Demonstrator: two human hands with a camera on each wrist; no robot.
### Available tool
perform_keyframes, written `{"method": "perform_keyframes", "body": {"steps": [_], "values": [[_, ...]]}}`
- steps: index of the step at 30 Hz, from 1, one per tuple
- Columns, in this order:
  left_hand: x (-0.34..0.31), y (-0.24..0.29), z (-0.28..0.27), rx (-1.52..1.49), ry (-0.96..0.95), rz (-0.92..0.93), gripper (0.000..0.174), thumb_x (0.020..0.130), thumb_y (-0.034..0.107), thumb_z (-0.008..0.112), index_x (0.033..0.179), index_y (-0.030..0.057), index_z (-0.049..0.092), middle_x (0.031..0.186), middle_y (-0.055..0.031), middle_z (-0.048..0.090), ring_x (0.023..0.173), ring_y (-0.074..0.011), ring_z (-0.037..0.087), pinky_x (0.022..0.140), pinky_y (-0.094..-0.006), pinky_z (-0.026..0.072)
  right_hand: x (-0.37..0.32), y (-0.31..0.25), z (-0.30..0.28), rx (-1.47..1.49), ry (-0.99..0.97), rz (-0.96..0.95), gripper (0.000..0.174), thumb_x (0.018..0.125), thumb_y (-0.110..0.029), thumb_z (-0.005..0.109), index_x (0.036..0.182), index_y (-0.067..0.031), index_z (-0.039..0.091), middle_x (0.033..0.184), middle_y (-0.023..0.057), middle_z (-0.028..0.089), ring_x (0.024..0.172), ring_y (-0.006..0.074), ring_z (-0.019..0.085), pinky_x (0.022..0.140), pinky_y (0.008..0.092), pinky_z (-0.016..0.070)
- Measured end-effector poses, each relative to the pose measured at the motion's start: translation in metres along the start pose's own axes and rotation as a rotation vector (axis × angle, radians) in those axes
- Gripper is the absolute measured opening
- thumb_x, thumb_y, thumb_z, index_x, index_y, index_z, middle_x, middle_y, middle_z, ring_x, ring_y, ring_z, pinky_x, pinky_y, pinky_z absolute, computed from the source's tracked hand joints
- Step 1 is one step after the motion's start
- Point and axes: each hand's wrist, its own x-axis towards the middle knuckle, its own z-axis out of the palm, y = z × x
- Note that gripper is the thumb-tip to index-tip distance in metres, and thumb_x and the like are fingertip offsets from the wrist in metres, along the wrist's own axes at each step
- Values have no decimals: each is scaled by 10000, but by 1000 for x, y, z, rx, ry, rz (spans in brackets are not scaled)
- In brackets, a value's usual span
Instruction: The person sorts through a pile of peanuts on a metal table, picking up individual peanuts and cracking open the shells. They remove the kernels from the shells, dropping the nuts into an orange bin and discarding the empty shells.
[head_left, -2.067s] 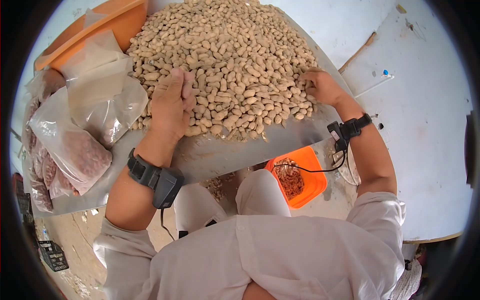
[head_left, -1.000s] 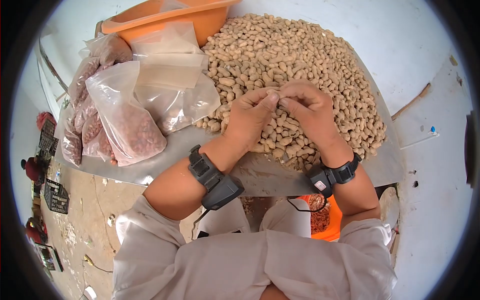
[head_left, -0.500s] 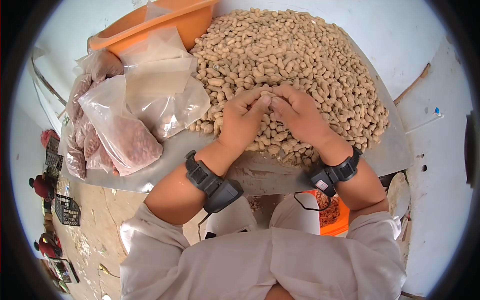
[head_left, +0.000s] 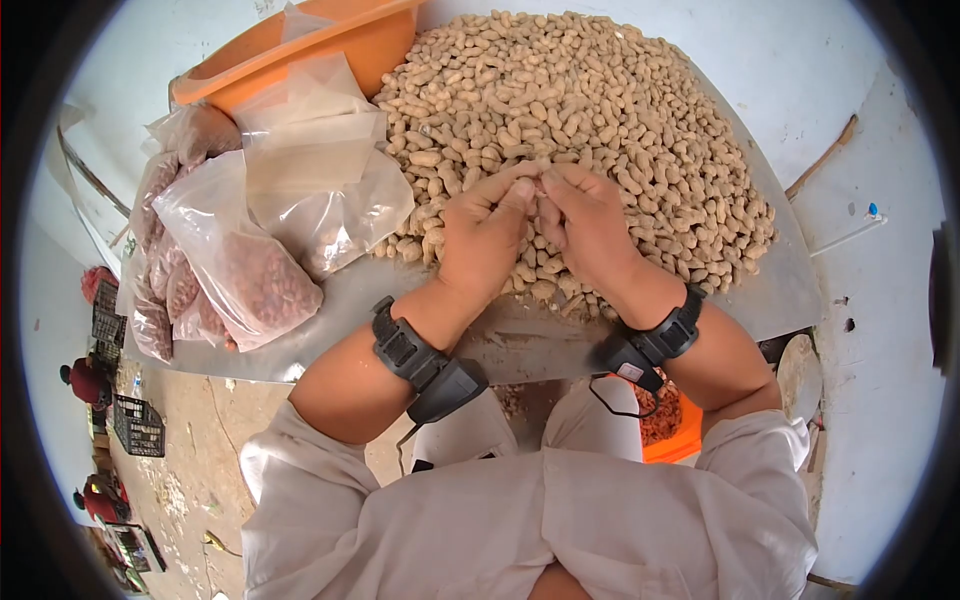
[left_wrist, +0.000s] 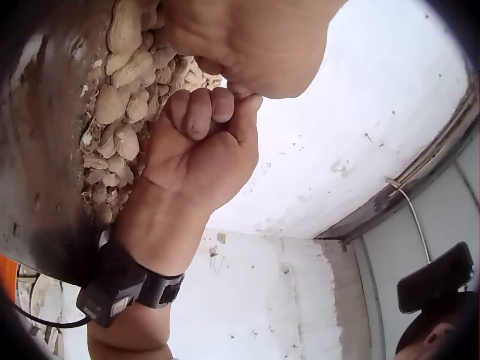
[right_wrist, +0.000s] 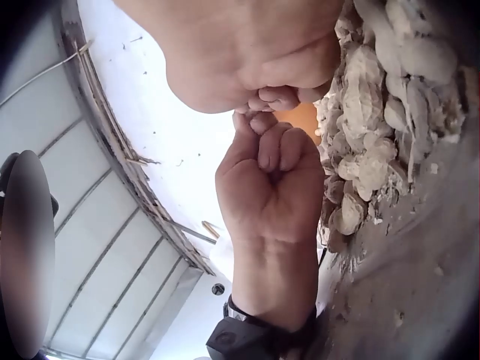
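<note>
Over knobbly peanuts (head_left: 580, 100), left hand (head_left: 484, 236), right hand (head_left: 594, 228), curled

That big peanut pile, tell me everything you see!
The peanut pile is a broad heap of tan, bumpy, unshelled peanuts. It lies on a metal-looking tabletop, beside an orange basin and plastic bags. The left hand and right hand meet above its near part; I can't tell if they touch it.

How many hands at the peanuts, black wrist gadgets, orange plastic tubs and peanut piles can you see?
Bare hands: 2
Boxy black strapped-on wrist gadgets: 2
Orange plastic tubs: 2
Heap of tan unshelled peanuts: 1
Total: 7
</note>
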Motion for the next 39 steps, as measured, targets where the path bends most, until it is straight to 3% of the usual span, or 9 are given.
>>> {"method": "perform_keyframes", "body": {"steps": [5, 14, 18, 21, 24, 27, 33, 36, 39], "values": [[0, 3, 8, -181, -24, -47, 323, 957, 136, 444, 1224, -38, 498, 788, -18, 546, 561, -52, 400, 487, -165, 303, 3, 1, 8, 85, 71, -52, 201, 923, -180, 500, 821, -30, 585, 616, 5, 501, 478, 86, 413, 440, 212, 326], [11, -3, -11, -660, -134, -372, 295, 963, 245, 400, 806, 14, 496, 726, -73, 517, 493, -83, 329, 444, -196, 263, 3, -4, 5, -469, 30, -375, 144, 898, -90, 526, 956, 17, 603, 702, 34, 585, 558, 72, 507, 507, 205, 415], [12, -3, -12, -739, -66, -412, 296, 961, 240, 398, 802, 17, 510, 743, -80, 512, 491, -76, 332, 434, -192, 263, 3, -2, 4, -514, 50, -437, 157, 903, -101, 528, 964, 21, 605, 713, 37, 594, 560, 75, 508, 528, 201, 427], [15, -2, -15, -777, -98, -445, 286, 958, 249, 414, 829, 21, 528, 740, -67, 517, 495, -75, 346, 435, -194, 276, 8, -10, -3, -230, 37, -250, 170, 907, -131, 534, 969, 14, 600, 710, 37, 592, 574, 98, 530, 575, 202, 458], [17, -3, -19, -812, -102, -448, 259, 953, 247, 435, 873, 29, 550, 723, -40, 529, 504, -79, 370, 443, -204, 291, 15, -7, -15, 337, 22, -207, 187, 913, -164, 531, 993, -2, 583, 759, 45, 593, 649, 125, 564, 622, 239, 493], [18, 0, -25, -835, -102, -421, 241, 952, 243, 450, 877, 37, 550, 732, -29, 520, 508, -75, 369, 451, -202, 292, 19, -16, -21, 693, 228, -86, 167, 915, -163, 517, 989, -20, 564, 818, 51, 586, 723, 149, 571, 634, 285, 507], [22, 1, -34, -794, -88, -358, 216, 946, 246, 484, 876, 53, 550, 735, -16, 516, 514, -76, 370, 455, -201, 298, 24, -32, -41, 566, 355, -106, 182, 899, -201, 549, 936, -26, 583, 792, 65, 590, 725, 173, 571, 641, 307, 507], [21, 2, -33, -751, -69, -343, 210, 946, 244, 488, 880, 54, 551, 734, -14, 517, 514, -78, 370, 455, -200, 302, 33, -32, -71, 55, 84, -129, 195, 884, -205, 570, 891, -19, 626, 714, 64, 601, 697, 151, 577, 628, 287, 494], [20, 2, -28, -721, -48, -336, 202, 947, 231, 488, 903, 42, 546, 743, -21, 511, 514, -74, 361, 452, -193, 295, 25, -28, -46, -929, 202, -319, 166, 853, -176, 575, 870, -31, 654, 683, 93, 625, 690, 198, 611, 625, 328, 496]]}}
